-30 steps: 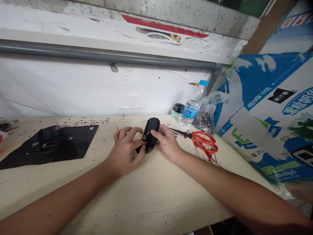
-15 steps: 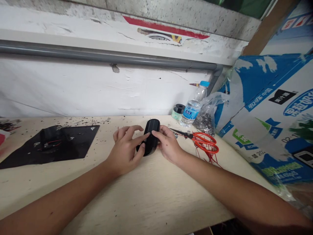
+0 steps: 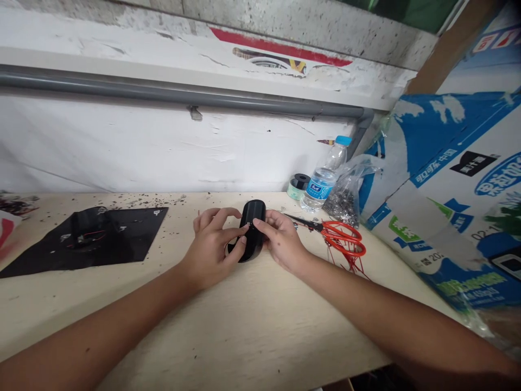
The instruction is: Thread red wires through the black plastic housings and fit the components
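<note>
The case (image 3: 254,244) is sitting between both hands over the surface (image 3: 228,320), its long axis running roughly twelve to six; scissors (image 3: 345,238) are lying at three o'clock, a sheet (image 3: 138,239) at nine. Its glossy shell is suggesting a light, stiff, somewhat slippery body, best held by its long sides. The right hand (image 3: 287,241) is clamping its three-o'clock side, thumb on top. The left hand (image 3: 209,244) is half-curling, forefinger and thumb touching the case from nine o'clock; whether they are pinching anything, I cannot tell.
</note>
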The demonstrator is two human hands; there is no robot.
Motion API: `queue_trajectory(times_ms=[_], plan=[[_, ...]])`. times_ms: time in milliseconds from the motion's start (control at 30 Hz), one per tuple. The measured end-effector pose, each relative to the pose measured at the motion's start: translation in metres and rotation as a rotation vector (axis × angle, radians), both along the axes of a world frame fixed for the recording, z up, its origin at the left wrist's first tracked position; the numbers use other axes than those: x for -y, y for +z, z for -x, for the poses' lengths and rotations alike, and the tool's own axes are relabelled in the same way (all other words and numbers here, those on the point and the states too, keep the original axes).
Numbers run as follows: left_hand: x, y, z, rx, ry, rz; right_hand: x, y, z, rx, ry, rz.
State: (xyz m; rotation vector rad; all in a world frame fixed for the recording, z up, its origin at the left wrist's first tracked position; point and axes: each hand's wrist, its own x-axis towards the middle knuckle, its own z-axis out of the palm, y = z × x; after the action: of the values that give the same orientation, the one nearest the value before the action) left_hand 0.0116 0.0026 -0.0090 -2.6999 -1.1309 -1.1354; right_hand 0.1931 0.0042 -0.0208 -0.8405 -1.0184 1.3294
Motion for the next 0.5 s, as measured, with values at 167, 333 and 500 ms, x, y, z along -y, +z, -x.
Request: queue_trajectory(times_ms=[167, 333, 500], plan=[[0.001, 0.000, -0.001, -0.010, -0.014, 0.012, 0.000, -0.002, 0.000, 0.005, -0.037, 0.007], [-0.006, -0.002, 0.004, 0.136, -0.085, 0.086, -0.002, -0.002, 0.001, 0.058, -0.031, -0.031], [-0.021, 0.002, 0.009, 0.581, -0.188, 0.688, -0.003, 0.001, 0.004, 0.263, -0.073, -0.212]])
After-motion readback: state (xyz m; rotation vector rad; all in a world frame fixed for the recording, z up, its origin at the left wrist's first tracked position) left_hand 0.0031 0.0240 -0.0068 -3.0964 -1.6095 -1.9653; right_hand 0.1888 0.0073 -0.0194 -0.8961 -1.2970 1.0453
